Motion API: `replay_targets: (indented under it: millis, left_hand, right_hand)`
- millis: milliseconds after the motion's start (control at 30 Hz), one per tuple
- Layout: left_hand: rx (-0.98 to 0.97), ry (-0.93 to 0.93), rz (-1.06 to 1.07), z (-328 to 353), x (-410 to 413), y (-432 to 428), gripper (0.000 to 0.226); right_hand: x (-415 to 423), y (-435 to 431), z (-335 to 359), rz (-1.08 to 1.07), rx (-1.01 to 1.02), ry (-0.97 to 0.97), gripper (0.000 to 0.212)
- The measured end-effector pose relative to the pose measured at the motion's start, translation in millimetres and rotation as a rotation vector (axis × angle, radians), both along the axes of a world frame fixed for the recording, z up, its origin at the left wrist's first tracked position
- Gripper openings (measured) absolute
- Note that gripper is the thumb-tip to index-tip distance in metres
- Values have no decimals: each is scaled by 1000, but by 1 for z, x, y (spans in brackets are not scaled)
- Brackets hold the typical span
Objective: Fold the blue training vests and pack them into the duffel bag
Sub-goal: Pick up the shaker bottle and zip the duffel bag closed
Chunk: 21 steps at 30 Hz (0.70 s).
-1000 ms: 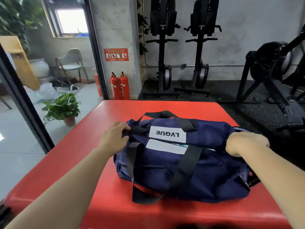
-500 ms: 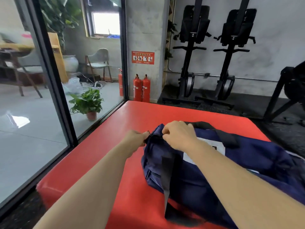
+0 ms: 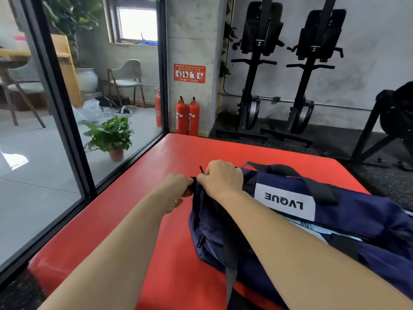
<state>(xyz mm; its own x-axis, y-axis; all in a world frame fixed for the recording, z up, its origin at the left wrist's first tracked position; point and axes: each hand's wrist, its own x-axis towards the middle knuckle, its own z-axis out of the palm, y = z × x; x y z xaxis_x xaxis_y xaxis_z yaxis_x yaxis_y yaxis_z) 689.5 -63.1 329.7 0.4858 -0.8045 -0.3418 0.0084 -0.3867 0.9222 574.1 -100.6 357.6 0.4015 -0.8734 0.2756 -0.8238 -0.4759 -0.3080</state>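
Note:
A navy duffel bag point(image 3: 348, 218) with black straps and a white "LVQUE" label lies on the red padded platform point(image 3: 138, 211). Both hands meet at the bag's left end. My left hand point(image 3: 176, 189) pinches the dark fabric at that end. My right hand point(image 3: 222, 179) grips the top of the same end, with a thin black zipper pull sticking up beside its fingers. A strip of light blue fabric point(image 3: 312, 227) shows through the bag's opening along the top. My right forearm hides part of the bag.
A glass wall with a black frame point(image 3: 60, 113) runs along the platform's left side. Two red fire extinguishers point(image 3: 187, 116) stand by a concrete pillar beyond the far edge. Black gym machines point(image 3: 288, 70) stand on the dark floor behind and to the right. A potted plant point(image 3: 111, 135) sits behind the glass.
My right hand has crossed from the bag's right end to its left end and joined the left hand. The view has swung left, so the bag sits further right in the frame.

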Motion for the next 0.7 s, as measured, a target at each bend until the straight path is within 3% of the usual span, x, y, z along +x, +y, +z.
replay_targets:
  millis: [167, 267, 367, 533, 700]
  left_hand:
    - [-102, -119, -12, 23, -17, -4, 28]
    - [-174, -435, -72, 36, -26, -8, 8]
    - [-269, -689, -237, 49, -37, -4, 43]
    - [-344, -800, -305, 64, -45, -1, 8]
    - [-270, -995, -261, 72, -52, -2, 37]
  right_hand:
    - [-14, 2, 22, 4, -153, -122, 15]
    - [-24, 2, 33, -14, -193, -160, 12]
    - [-30, 5, 44, -9, -225, -147, 7]
    - [-41, 12, 58, 19, -277, -134, 13]
    - [-49, 16, 57, -55, -188, -179, 13]
